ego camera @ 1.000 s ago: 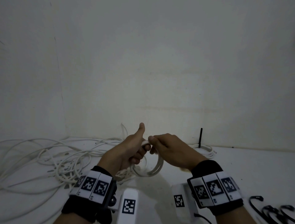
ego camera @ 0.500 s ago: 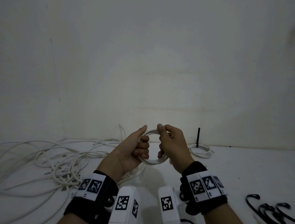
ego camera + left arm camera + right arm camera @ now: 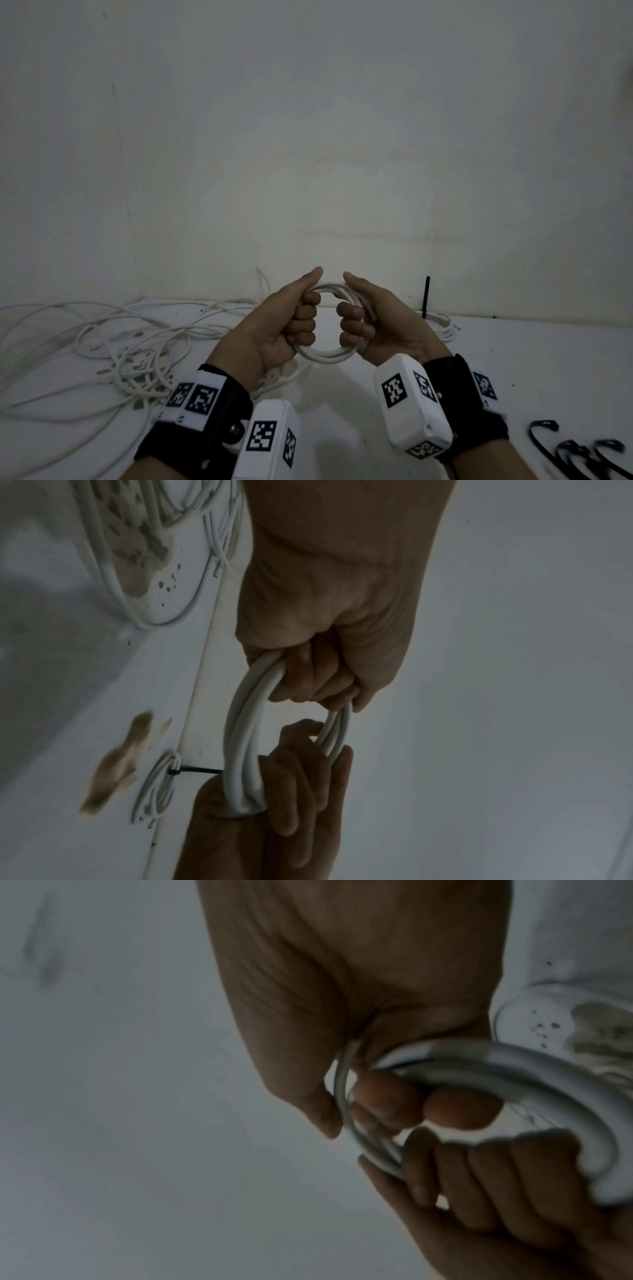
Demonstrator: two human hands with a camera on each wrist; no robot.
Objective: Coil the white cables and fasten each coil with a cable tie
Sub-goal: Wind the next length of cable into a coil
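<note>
Upright white cable coil (image 3: 328,354), hand-held

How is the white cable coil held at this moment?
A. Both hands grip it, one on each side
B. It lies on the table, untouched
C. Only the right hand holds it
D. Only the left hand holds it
A: the left hand and the right hand each curl their fingers around opposite sides of the white cable coil, held above the table.

The coil (image 3: 325,354) and loose cables (image 3: 102,342) are white, the cable ties (image 3: 575,452) black, and the wristbands (image 3: 219,421) black with black-and-white checkered tags (image 3: 395,390).
</note>
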